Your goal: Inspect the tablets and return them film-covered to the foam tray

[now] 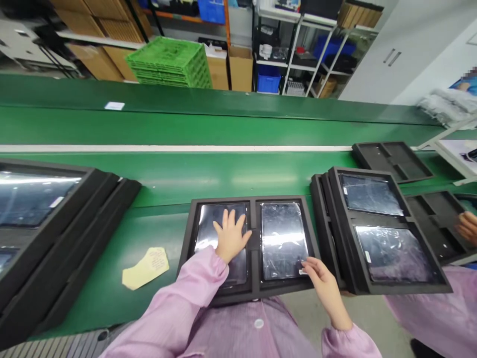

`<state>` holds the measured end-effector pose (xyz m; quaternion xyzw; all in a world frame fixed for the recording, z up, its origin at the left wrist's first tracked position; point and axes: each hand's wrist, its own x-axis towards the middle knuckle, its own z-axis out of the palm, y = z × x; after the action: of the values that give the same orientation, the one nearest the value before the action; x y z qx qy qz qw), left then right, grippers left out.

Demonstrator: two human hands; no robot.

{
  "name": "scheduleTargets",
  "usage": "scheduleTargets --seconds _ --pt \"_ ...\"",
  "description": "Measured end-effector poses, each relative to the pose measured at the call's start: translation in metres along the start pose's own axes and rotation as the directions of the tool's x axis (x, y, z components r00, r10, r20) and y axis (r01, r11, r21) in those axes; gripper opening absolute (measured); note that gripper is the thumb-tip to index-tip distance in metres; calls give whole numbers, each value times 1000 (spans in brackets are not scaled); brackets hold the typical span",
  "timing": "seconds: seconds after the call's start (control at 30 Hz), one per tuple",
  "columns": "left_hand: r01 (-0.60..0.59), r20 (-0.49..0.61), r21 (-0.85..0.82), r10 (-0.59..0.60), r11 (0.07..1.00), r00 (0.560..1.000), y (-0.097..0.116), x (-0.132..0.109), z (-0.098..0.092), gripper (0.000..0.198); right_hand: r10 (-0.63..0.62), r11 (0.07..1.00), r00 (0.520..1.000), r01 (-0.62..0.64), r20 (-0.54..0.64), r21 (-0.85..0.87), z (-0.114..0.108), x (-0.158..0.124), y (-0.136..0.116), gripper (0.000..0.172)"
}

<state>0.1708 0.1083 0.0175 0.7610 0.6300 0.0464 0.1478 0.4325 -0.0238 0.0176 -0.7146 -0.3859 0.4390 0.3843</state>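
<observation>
Since the film-wrapped tablet (pixel 204 231) under my spread left hand (pixel 231 236) looks slick and fragile, I'd hold it by its edges; my right hand (pixel 324 288) pinches the corner of the neighbouring tablet (pixel 283 238), both lying in a black foam tray (pixel 253 248) on the green tabletop (pixel 112 293).

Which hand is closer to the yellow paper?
Left. The left hand lies on a tablet to the right of the yellow paper. The right hand is farther away, at the lower corner of the next tablet.
</observation>
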Motion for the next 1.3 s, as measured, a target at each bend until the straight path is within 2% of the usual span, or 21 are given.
scheduleTargets --seconds 0.07,0.13,0.17,0.23,0.43,0.53,0.63,0.7,0.77,0.83,0.87,0.9,0.97,1.0,1.03,1.07,1.1,1.17,1.2,1.23,1.3 --pt "-279 55 -40 281 959 958 11 -26 6 42 -31 998 999 32 15 -45 -6 1 11 39" --pt "-513 110 -80 519 855 848 20 -53 15 43 -78 993 996 82 47 -89 -11 5 14 35" --pt "-569 125 -87 576 818 808 23 -63 21 45 -116 985 991 123 62 -124 -12 9 14 33" --pt "-595 116 -84 601 799 791 26 -77 30 45 -208 952 975 219 73 -213 -14 19 7 29" --pt "-556 -51 -92 554 826 831 31 -69 42 25 -449 793 894 408 20 -453 -1 94 -33 18" --pt "-534 -165 -130 512 836 843 34 -62 44 23 -507 716 862 429 11 -551 14 144 -49 21" --pt "-509 -181 -197 479 838 859 33 -58 47 27 -525 668 850 431 26 -607 27 178 -57 18" --pt "-430 -144 -283 406 857 903 33 -56 48 28 -533 648 845 433 32 -626 31 184 -59 8" --pt "-260 -102 -428 239 865 966 32 -53 50 30 -549 630 835 443 38 -638 30 174 -61 10" --pt "-46 -17 -602 45 797 999 32 -49 49 46 -541 623 824 528 170 -578 24 148 -65 13" --pt "45 35 -677 -30 735 999 32 -47 48 56 -519 632 793 607 319 -482 18 131 -69 13" --pt "109 77 -735 -76 669 994 31 -46 46 62 -469 676 727 661 502 -326 12 112 -73 14" --pt "128 119 -789 -55 601 991 29 -44 38 58 -406 786 512 618 757 4 -4 77 -84 17" --pt "94 116 -786 -4 611 993 28 -45 32 45 -425 817 409 557 808 149 -13 61 -89 22" --pt "43 107 -769 62 638 992 28 -46 26 28 -459 836 352 482 816 263 -23 49 -94 28" --pt "-13 96 -748 127 664 987 28 -48 20 17 -498 838 335 424 800 344 -32 40 -97 32" --pt "-57 91 -734 180 677 979 28 -51 14 18 -527 835 360 386 770 391 -41 34 -99 32" --pt "-75 89 -761 217 645 972 30 -57 4 25 -525 848 489 374 696 376 -58 29 -97 22" --pt "-55 92 -794 209 606 974 31 -61 -1 24 -492 867 560 386 667 315 -65 28 -94 28" --pt "-24 101 -826 189 563 977 33 -63 -4 24 -445 888 621 399 645 229 -70 27 -89 46" --pt "47 127 -869 130 492 983 35 -66 -11 27 -361 907 714 418 600 49 -71 24 -78 68"
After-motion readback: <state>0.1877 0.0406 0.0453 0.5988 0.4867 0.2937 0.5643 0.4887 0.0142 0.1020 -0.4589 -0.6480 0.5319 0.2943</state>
